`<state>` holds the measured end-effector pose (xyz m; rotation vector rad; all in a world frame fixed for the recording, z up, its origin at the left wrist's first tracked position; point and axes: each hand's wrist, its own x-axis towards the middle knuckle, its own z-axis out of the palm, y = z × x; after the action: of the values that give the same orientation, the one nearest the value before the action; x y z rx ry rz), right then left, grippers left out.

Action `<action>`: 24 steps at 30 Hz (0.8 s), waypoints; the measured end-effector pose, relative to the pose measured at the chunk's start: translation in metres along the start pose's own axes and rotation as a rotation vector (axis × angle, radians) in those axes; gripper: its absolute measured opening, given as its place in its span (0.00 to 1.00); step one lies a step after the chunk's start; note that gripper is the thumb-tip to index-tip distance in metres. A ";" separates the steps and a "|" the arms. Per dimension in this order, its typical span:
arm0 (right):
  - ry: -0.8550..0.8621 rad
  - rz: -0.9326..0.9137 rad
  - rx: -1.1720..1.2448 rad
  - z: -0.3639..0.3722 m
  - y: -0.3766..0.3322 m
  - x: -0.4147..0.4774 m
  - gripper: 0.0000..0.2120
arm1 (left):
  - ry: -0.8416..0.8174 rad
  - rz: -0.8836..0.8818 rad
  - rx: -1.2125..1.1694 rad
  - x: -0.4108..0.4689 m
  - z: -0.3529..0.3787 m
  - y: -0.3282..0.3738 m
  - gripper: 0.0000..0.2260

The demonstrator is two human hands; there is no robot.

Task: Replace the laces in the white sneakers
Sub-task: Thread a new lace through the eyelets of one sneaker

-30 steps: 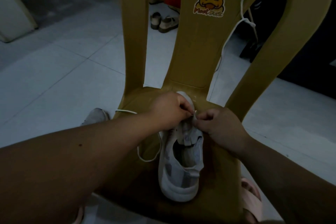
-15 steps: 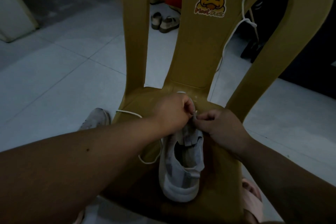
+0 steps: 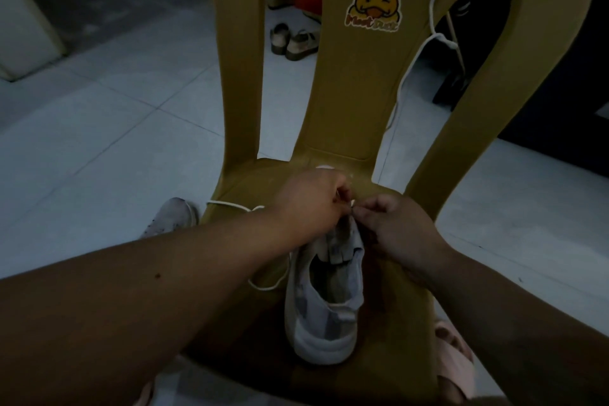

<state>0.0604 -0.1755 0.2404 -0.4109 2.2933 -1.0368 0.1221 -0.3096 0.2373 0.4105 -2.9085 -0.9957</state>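
A second sneaker [image 3: 171, 217] is lying on the tiled floor [image 3: 99, 128] beside the yellow chair [image 3: 356, 92]. A white lace [image 3: 235, 206] is trailing across the seat to the left hand [image 3: 309, 204], whose fingertips are pinching closed on it above the eyelets. The white sneaker [image 3: 324, 300] is sitting on the seat, heel toward the camera, its front hidden under both hands. The right hand [image 3: 398, 227] is pinching narrowly at the same spot, touching the left. Another lace [image 3: 425, 43] is hanging on the chair back.
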 end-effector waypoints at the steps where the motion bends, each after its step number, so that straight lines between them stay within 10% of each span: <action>1: 0.007 -0.011 -0.021 0.000 -0.002 -0.001 0.05 | 0.001 0.009 -0.007 0.000 0.000 -0.001 0.09; 6: 0.110 -0.076 -0.057 -0.008 -0.009 -0.005 0.07 | -0.026 0.028 0.132 0.001 0.006 -0.004 0.13; 18: 0.352 -0.243 1.214 -0.120 -0.024 -0.007 0.09 | -0.105 -0.007 0.106 -0.002 0.002 -0.010 0.13; 24: 0.059 -0.148 0.075 -0.065 -0.021 -0.013 0.06 | -0.244 -0.023 -0.012 -0.014 -0.006 -0.014 0.21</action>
<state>0.0305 -0.1449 0.2954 -0.5319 2.2950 -1.2186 0.1401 -0.3204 0.2344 0.3455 -3.1155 -1.1407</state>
